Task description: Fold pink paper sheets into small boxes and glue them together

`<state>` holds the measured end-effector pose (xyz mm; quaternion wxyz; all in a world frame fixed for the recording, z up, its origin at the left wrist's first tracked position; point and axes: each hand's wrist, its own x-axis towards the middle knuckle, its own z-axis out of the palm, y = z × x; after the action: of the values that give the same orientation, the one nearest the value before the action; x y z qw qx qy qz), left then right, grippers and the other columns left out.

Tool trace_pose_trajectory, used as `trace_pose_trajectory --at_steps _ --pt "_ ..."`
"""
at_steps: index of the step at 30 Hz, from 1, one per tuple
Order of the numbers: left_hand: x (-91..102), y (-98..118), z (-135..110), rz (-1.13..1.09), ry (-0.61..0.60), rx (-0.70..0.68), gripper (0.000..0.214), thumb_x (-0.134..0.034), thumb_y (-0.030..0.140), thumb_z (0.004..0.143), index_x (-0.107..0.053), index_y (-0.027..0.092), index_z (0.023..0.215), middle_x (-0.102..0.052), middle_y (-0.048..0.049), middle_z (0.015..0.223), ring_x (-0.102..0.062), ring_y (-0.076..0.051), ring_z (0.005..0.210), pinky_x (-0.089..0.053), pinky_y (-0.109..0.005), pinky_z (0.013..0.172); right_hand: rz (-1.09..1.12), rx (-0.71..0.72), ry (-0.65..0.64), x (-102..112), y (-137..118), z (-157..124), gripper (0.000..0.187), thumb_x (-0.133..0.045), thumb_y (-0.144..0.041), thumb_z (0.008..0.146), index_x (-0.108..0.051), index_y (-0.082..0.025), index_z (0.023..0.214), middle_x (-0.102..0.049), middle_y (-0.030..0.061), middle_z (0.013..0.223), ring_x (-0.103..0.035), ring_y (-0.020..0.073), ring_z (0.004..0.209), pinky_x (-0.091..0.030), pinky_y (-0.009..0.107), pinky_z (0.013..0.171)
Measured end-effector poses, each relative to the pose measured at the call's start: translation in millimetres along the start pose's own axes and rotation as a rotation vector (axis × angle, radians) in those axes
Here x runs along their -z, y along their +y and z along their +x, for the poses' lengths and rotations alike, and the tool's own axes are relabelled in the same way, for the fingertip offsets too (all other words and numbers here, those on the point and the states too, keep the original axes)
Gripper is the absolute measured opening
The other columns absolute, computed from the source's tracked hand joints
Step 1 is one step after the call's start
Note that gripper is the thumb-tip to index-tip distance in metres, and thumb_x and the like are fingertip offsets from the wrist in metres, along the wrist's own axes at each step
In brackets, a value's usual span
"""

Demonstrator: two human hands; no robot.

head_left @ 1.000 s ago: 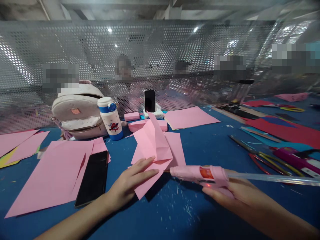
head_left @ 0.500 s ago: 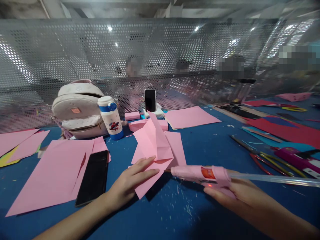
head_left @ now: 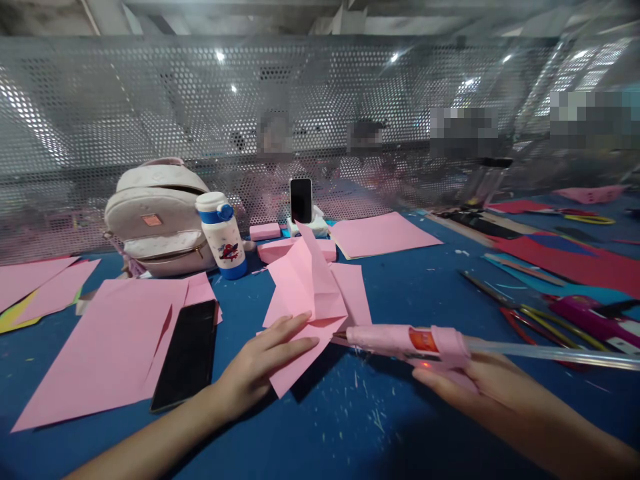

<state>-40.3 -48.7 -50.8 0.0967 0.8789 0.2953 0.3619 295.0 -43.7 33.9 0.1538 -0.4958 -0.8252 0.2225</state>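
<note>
My right hand (head_left: 493,383) is wrapped round a pink hot glue gun (head_left: 400,340), whose small red light glows. A clear glue stick (head_left: 545,353) juts out of its back end. The nozzle is at the right edge of a folded pink paper (head_left: 313,283); whether it touches cannot be made out. My left hand (head_left: 265,357) grips this paper near its lower flap, index and middle fingers across the top and the thumb hidden. The paper stands up in creased folds, and its lower corner is raised off the blue table. Another pink sheet (head_left: 353,287) lies behind it.
Left lie pink sheets (head_left: 100,340) and a black phone (head_left: 185,353); behind stand a white backpack (head_left: 155,220) and a bottle (head_left: 223,240). Scissors (head_left: 530,317) and a purple glue gun (head_left: 595,317) lie right. A perforated metal screen (head_left: 320,87) closes the back.
The glue gun in my right hand has shifted slightly right and up, its nozzle now showing at the paper's edge. My left hand and the folded paper have stayed put.
</note>
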Motion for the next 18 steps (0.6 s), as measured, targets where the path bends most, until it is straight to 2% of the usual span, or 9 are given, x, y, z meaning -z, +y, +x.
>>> trace_pose_trajectory --at_steps 8,13,18 --pt "1.3 1 0 -0.022 -0.012 0.013 0.048 -0.050 0.017 0.099 -0.046 0.028 0.146 -0.039 -0.0077 0.157 -0.043 -0.021 0.142 -0.035 -0.037 0.118 -0.002 0.003 0.027 5 -10 0 0.041 -0.050 -0.055 0.090 -0.078 -0.030 0.107 -0.078 0.0015 0.102 -0.074 0.0282 0.092 -0.059 0.039 0.091" --pt "0.7 0 0 -0.037 -0.012 0.007 0.050 -0.047 0.012 0.099 -0.045 0.028 0.146 -0.039 -0.0081 0.157 -0.043 -0.022 0.142 -0.036 -0.040 0.118 -0.019 -0.083 0.042 5 -9 -2 0.052 -0.045 -0.062 0.089 -0.077 -0.027 0.111 -0.077 0.0052 0.108 -0.073 0.0321 0.098 -0.058 0.045 0.093" --pt "0.3 -1 0 -0.053 -0.011 0.000 0.052 -0.047 0.011 0.098 -0.044 0.027 0.147 -0.038 -0.0072 0.158 -0.042 -0.020 0.143 -0.035 -0.039 0.119 -0.064 -0.031 0.083 7 -3 -1 0.044 -0.053 -0.058 0.086 -0.076 -0.030 0.111 -0.078 0.0029 0.105 -0.071 0.0339 0.102 -0.059 0.043 0.092"
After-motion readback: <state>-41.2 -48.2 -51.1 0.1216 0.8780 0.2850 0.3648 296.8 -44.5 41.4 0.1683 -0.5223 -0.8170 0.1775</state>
